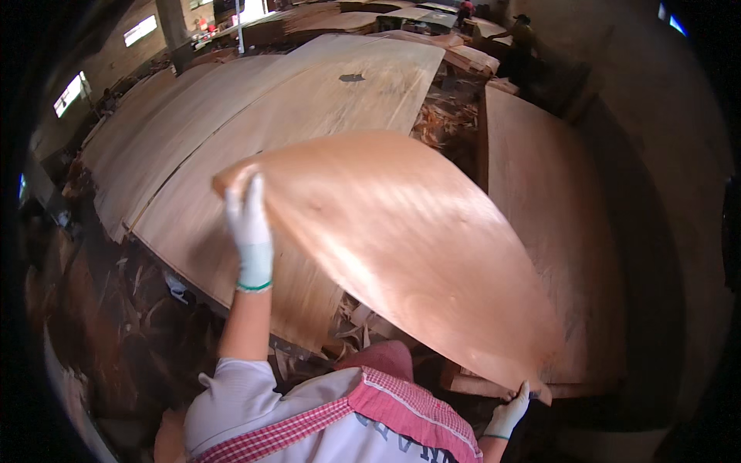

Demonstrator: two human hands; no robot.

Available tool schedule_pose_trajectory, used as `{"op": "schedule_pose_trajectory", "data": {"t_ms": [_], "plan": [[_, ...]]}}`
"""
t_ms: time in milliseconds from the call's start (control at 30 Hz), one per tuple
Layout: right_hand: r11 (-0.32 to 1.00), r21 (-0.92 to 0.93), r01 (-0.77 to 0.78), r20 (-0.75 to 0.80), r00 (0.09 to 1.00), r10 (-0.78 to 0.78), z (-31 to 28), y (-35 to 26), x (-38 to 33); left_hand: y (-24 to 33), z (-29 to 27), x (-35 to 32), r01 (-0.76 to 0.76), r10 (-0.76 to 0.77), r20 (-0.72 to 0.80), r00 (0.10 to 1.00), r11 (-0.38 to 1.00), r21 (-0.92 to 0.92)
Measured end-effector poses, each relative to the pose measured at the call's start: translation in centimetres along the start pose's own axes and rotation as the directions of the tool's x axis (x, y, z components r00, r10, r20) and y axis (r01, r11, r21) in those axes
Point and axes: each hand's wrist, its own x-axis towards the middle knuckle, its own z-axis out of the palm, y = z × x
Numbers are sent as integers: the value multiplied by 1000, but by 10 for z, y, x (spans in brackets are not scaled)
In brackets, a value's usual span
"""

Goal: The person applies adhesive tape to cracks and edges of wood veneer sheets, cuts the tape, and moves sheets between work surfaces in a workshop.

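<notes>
A thin, reddish-brown wood veneer sheet is held up in front of me, bowed and tilted between both hands. My left hand, in a white glove with a green cuff edge, is raised and closed on its left end. Low at the right, my right hand, also gloved, grips the sheet's near right corner. Beneath the sheet's left part lies a wide layer of paler veneer sheets with a dark gap between them. To the right rests a stack of veneer, partly covered by the held sheet's lower end.
Torn veneer scraps fill the gap between the pale sheets and the right stack. More scraps litter the floor at left. Another person in dark clothes stands at the far right by a wall. A pillar rises at far left.
</notes>
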Motion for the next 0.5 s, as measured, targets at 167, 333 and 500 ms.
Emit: {"op": "schedule_pose_trajectory", "data": {"t_ms": [167,333,500], "plan": [[994,-38,-103,183,977,108,96,22,71,46,-36,7,-39,35,-323,946,999,-5],[986,-48,-158,294,942,165,190,37,123,49,-14,5,-93,64,-461,885,995,-38],[976,-42,-213,337,917,214,296,50,201,-8,37,39,-109,101,-486,868,994,13]]}}
